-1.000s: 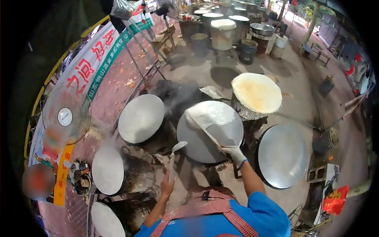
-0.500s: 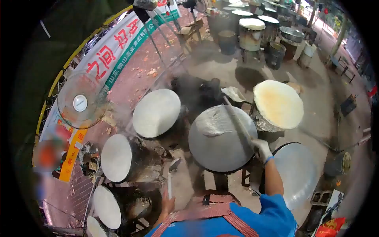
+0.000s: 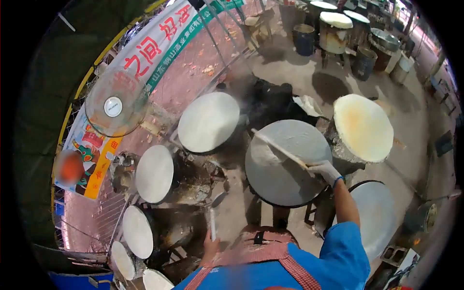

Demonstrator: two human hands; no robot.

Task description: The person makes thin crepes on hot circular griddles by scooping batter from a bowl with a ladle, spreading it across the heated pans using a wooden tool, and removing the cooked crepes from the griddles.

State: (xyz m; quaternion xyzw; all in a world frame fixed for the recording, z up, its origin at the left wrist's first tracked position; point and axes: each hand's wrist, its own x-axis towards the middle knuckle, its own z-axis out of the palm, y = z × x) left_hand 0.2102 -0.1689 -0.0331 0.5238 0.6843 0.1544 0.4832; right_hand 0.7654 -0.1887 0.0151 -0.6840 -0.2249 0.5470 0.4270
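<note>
My right hand (image 3: 325, 170), in a pale glove, grips the near end of a long flat stick (image 3: 282, 151). The stick lies slantwise over a round grey griddle (image 3: 290, 186), its far tip at the griddle's upper left. Beside the stick, whitish batter (image 3: 265, 152) shows as a patch on the left half. My left hand (image 3: 211, 245) is bare and closed round the pale handle of a ladle (image 3: 219, 193), held upright left of the griddle. The ladle's bowl is blurred.
Pale-topped round griddles (image 3: 209, 122) stand in a curve at the left. A cream sheet (image 3: 363, 128) lies on a stand at the right, above another metal griddle (image 3: 372, 217). A fan (image 3: 113, 106) is before the banner (image 3: 166, 38); drums (image 3: 335, 36) stand behind.
The view has shifted, so the scene sits further right. The stick has swung from the griddle's right side to across its upper left. The batter fold seen earlier is now a flatter patch.
</note>
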